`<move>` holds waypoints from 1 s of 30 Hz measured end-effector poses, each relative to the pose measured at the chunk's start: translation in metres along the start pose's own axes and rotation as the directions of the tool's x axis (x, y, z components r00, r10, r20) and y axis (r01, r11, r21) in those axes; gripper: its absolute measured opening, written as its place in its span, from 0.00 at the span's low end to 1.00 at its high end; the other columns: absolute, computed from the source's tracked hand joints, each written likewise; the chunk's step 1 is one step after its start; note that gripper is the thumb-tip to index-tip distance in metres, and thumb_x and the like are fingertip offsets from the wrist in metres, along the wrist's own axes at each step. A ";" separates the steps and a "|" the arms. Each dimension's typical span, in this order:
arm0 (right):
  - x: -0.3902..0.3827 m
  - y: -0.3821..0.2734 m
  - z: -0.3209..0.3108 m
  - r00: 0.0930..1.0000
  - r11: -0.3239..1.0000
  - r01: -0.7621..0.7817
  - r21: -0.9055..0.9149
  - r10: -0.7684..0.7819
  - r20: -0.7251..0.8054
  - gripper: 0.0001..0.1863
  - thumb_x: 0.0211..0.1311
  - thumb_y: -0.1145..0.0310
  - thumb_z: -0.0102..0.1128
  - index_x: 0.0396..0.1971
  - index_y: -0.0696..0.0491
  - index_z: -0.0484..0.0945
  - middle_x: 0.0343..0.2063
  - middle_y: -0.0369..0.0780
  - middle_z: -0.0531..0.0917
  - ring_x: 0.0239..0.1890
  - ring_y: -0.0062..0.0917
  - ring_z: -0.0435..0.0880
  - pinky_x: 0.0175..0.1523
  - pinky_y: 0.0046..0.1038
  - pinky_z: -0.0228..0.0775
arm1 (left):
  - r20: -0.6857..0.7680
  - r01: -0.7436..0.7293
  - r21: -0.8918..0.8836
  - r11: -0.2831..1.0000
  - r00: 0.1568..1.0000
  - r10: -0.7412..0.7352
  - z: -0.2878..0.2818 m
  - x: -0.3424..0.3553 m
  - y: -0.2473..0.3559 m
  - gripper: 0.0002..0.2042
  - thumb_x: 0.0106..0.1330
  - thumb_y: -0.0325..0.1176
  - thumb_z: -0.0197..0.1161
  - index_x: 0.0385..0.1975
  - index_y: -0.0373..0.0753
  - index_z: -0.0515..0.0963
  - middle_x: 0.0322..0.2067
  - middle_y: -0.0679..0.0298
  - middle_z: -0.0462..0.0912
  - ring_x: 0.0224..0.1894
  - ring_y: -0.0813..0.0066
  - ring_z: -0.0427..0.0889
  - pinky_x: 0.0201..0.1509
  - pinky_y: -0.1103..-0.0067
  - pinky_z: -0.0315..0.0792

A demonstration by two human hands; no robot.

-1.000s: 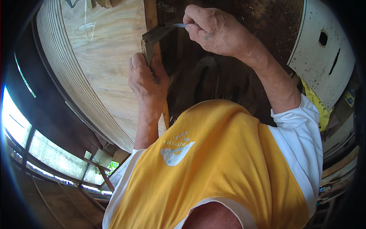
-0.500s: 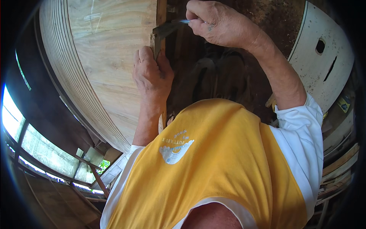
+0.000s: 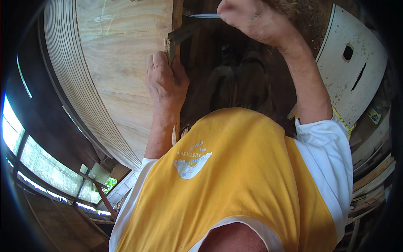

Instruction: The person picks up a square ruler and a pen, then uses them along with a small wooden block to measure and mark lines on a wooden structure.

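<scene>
My left hand (image 3: 166,80) is closed round a narrow wooden strip (image 3: 170,48) at the right edge of a pale plywood-topped bench (image 3: 126,63). A dark flat piece (image 3: 184,32) sticks out to the right just above that strip. Further up and to the right, my right hand (image 3: 254,19) is shut on a thin, pale metal tool (image 3: 204,16) with a slim shaft. Its tip points left toward the bench edge. The handle is hidden inside my fist, so its exact kind cannot be told.
Thin parallel slats (image 3: 69,75) run along the bench's left side. A white speckled panel (image 3: 354,63) with an oval hole and a slit leans at the right. Below it lie stacked wood pieces (image 3: 373,180). Dark brown floor (image 3: 289,90) shows between bench and panel.
My right hand has shifted up and to the right, carrying the tool, and more of the tool's shaft shows. The left hand keeps its hold on the strip.
</scene>
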State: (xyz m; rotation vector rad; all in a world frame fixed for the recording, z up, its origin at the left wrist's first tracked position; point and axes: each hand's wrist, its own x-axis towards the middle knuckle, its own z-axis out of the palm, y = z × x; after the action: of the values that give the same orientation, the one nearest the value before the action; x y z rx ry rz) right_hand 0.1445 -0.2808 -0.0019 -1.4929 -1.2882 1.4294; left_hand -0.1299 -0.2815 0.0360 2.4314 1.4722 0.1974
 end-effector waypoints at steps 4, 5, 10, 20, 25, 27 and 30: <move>0.006 0.020 0.025 0.979 0.970 0.190 -0.154 -0.199 -0.048 0.09 0.63 0.69 0.56 0.33 0.61 0.76 0.29 0.52 0.82 0.34 0.43 0.84 0.40 0.39 0.75 | 0.012 0.014 -0.002 1.000 1.000 -0.014 0.000 0.000 0.002 0.08 0.63 0.25 0.63 0.31 0.35 0.68 0.28 0.49 0.72 0.33 0.44 0.74 0.36 0.57 0.68; 0.006 0.020 0.025 0.979 0.970 0.191 -0.154 -0.200 -0.048 0.09 0.63 0.69 0.56 0.33 0.61 0.76 0.29 0.52 0.82 0.34 0.43 0.84 0.40 0.39 0.75 | 0.010 0.009 0.000 1.000 1.000 -0.009 0.000 0.000 0.003 0.08 0.63 0.26 0.63 0.31 0.35 0.68 0.28 0.49 0.72 0.33 0.44 0.74 0.36 0.57 0.68; 0.008 0.010 0.024 0.984 0.971 0.180 -0.158 -0.177 0.033 0.08 0.63 0.69 0.58 0.34 0.59 0.75 0.30 0.53 0.82 0.37 0.44 0.85 0.42 0.42 0.76 | -0.002 0.040 -0.001 0.999 0.999 -0.040 0.000 -0.001 0.006 0.08 0.64 0.26 0.63 0.32 0.35 0.68 0.29 0.49 0.73 0.34 0.44 0.74 0.36 0.57 0.68; 0.006 -0.024 0.018 0.995 0.995 0.034 -0.091 -0.025 0.098 0.10 0.65 0.66 0.58 0.37 0.57 0.79 0.25 0.37 0.80 0.28 0.22 0.79 0.38 0.28 0.74 | -0.028 0.080 -0.025 0.997 0.996 -0.080 -0.004 0.000 0.009 0.07 0.64 0.27 0.62 0.34 0.36 0.69 0.31 0.50 0.75 0.35 0.45 0.76 0.37 0.57 0.70; -0.007 -0.051 -0.010 0.991 0.887 0.017 0.462 -0.077 0.111 0.12 0.71 0.65 0.57 0.42 0.60 0.77 0.22 0.29 0.71 0.23 0.09 0.65 0.28 0.15 0.57 | -0.055 0.096 -0.032 0.995 0.994 -0.098 -0.003 -0.003 0.009 0.07 0.64 0.26 0.61 0.36 0.36 0.69 0.32 0.50 0.75 0.36 0.43 0.77 0.38 0.58 0.70; -0.009 -0.050 -0.016 0.997 0.872 0.080 0.482 -0.068 -0.044 0.11 0.71 0.67 0.57 0.43 0.59 0.77 0.22 0.29 0.71 0.22 0.09 0.64 0.26 0.14 0.56 | -0.040 0.121 -0.014 0.993 0.992 -0.122 -0.002 -0.004 0.010 0.08 0.65 0.27 0.62 0.36 0.36 0.69 0.32 0.50 0.74 0.37 0.44 0.76 0.38 0.58 0.70; -0.015 -0.027 -0.022 0.998 0.828 -0.049 0.558 0.058 0.002 0.07 0.71 0.68 0.60 0.40 0.56 0.79 0.24 0.27 0.76 0.25 0.06 0.70 0.29 0.12 0.62 | -0.072 0.121 0.017 0.993 0.990 -0.119 -0.003 -0.003 0.015 0.09 0.65 0.28 0.63 0.36 0.36 0.69 0.32 0.51 0.74 0.37 0.45 0.76 0.39 0.58 0.70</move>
State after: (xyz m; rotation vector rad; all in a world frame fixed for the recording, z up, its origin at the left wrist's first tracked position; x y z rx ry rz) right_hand 0.1628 -0.2849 0.0311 -1.1363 -0.7184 1.6461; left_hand -0.1196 -0.2902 0.0436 2.3657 1.6535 0.2454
